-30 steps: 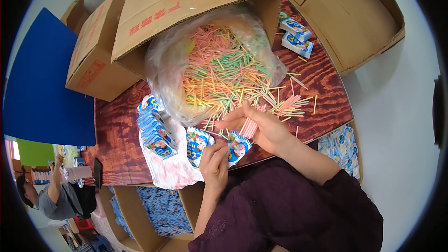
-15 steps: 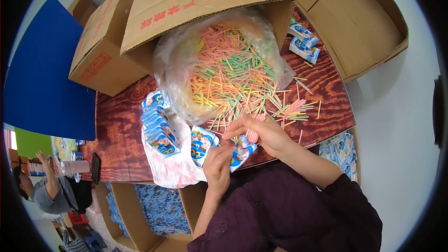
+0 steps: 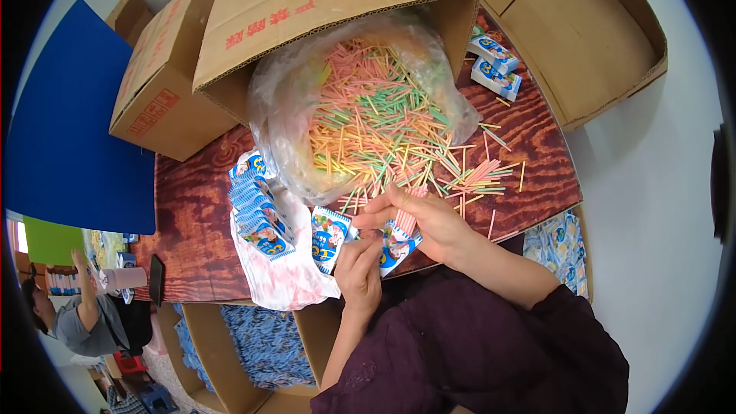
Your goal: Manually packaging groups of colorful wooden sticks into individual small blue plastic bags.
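My left hand (image 3: 359, 270) is closed on the edge of a small blue-and-white packet (image 3: 393, 254). In my right hand (image 3: 431, 224) is a bundle of pink candy sticks (image 3: 406, 220), its lower end at the packet's mouth; how far in it reaches is hidden by my fingers. Another packet (image 3: 328, 239) lies flat just left of my left hand, on a white, pink-stained cloth (image 3: 287, 284). A row of overlapping packets (image 3: 261, 215) rests on the cloth's left side. Beyond my hands, a clear plastic bag (image 3: 272, 107) spills pink, green and yellow sticks (image 3: 376, 119) onto the table.
A cardboard box (image 3: 337, 0) on its side surrounds the bag. Loose sticks (image 3: 483, 176) and two packets (image 3: 495, 77) lie to the right on the wood-patterned table (image 3: 199, 238). Boxes of packets (image 3: 264, 345) stand below its edge. Another person (image 3: 84, 318) sits far left.
My right hand has moved slightly down with the pink sticks, bringing them to the packet's mouth. The packet appears more spread. The other person's arm has shifted.
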A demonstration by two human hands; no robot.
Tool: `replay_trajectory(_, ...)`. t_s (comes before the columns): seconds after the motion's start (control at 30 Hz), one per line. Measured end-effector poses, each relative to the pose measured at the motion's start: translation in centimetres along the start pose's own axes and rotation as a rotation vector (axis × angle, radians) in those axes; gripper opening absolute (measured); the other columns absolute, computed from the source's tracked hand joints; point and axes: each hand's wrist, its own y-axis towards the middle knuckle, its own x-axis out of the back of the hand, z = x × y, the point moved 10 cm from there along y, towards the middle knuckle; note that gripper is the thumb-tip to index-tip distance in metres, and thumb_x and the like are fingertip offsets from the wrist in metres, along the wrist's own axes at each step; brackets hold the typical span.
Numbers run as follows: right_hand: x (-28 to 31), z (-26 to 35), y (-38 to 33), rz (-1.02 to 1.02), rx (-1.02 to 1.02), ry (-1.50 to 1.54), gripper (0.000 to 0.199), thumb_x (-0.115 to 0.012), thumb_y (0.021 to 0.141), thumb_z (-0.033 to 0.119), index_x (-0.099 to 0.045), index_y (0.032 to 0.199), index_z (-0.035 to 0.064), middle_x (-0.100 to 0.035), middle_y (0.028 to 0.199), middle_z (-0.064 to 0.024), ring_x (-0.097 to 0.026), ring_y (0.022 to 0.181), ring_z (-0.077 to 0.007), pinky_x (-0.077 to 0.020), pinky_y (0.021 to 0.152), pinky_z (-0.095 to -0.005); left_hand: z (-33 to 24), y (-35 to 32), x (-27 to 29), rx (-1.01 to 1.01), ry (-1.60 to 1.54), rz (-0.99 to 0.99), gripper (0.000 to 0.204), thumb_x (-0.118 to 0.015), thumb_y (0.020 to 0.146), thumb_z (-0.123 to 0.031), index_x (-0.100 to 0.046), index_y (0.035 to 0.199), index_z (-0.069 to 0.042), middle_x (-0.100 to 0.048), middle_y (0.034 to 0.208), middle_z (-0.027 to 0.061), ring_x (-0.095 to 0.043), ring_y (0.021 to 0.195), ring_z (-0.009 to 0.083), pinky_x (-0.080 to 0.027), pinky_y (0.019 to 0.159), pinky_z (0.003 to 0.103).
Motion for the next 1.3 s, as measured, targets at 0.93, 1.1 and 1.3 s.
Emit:
replay_trajectory(0.93,-5.8,3.1,-4.0,0.168,0.554,-1.439,0.041,-0.063,0.08,0.002,-0.058,0.121,0.005,-0.053,0.096,-0.0119,-0.057,0.088,-0.0269,-0.046,0.075,-0.0359,3.6,-0.7,-0.3,0.52,-0.541,-0.021,0.016,-0.065,0.085,0.004,-0.063,0.1,0.003,-0.063,0.097,0.0089,-0.06,0.084,0.011,-0.049,0.072,0.022)
replay_trajectory(1.1,-5.6,4.4,-4.1,0.121,0.524,-1.415,0.032,-0.065,0.08,0.009,-0.059,0.112,0.0044,-0.055,0.098,-0.0124,-0.058,0.089,-0.032,-0.0466,0.075,-0.0387,3.3,0.0,-0.1,0.417,-0.389,0.1,0.015,-0.065,0.086,0.002,-0.063,0.1,0.003,-0.063,0.095,0.0062,-0.058,0.084,0.0101,-0.046,0.073,0.022)
replay_trajectory(1.3,-6.9,6.3,-4.9,0.028,0.697,-1.448,0.021,-0.071,0.079,0.008,-0.063,0.097,0.0022,-0.057,0.089,-0.0094,-0.059,0.081,-0.0251,-0.0469,0.069,-0.034,3.8,-1.1,-1.5,0.52,-0.661,0.083,0.016,-0.063,0.087,0.004,-0.063,0.102,0.002,-0.062,0.103,0.0069,-0.058,0.092,0.013,-0.046,0.083,0.025)
